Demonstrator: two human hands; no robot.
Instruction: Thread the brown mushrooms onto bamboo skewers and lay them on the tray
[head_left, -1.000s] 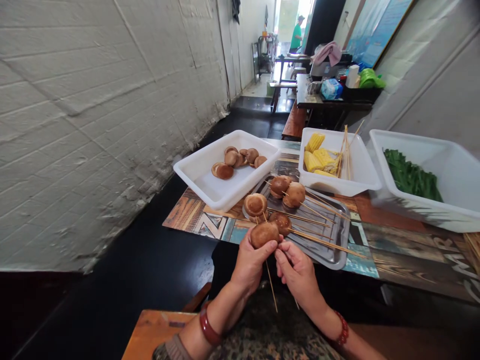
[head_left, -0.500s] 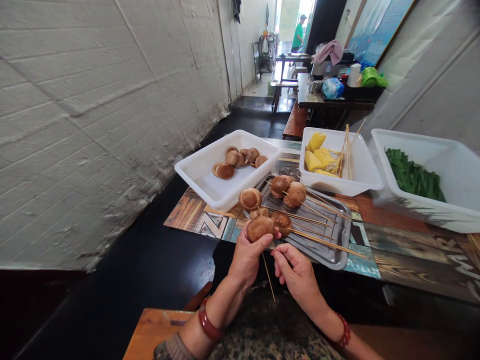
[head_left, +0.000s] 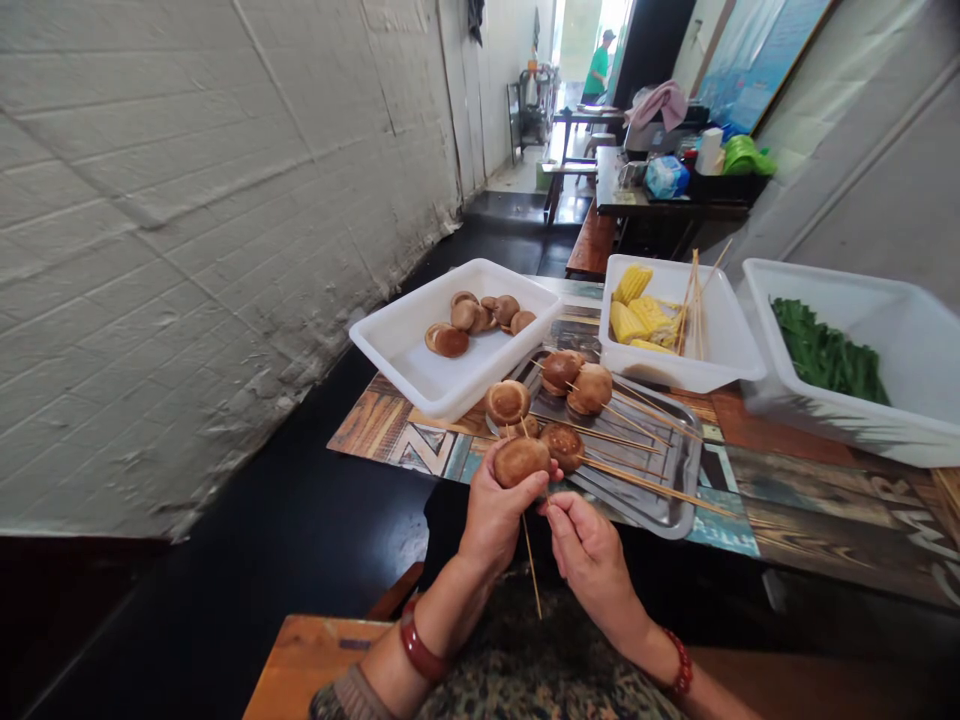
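My left hand (head_left: 491, 515) is closed round a brown shiitake mushroom (head_left: 521, 463), thumb across its near side. Through this mushroom runs a bamboo skewer (head_left: 532, 572), its long end hanging below the hand. Thin points stick out at the cap's upper edge. Just beyond sits another shiitake (head_left: 508, 403); whether it is on the same skewer I cannot tell. Beside the left thumb, my right hand (head_left: 589, 550) pinches a second thin skewer, mostly hidden by the fingers. Skewered mushrooms (head_left: 589, 388) lie on a metal tray (head_left: 679, 515) right behind my hands.
A white tub (head_left: 405, 375) of loose mushrooms stands at the left. Further right, one white tub (head_left: 694, 378) has corn (head_left: 634, 305) and skewers, another (head_left: 930, 330) has green leaves (head_left: 829, 350). A wall (head_left: 225, 250) runs along the left. A person (head_left: 598, 70) is far back.
The hanging skewer end has swung slightly left and lower. Points now show at the upper edge of the held mushroom. My right hand has shifted slightly and keeps its pinch.
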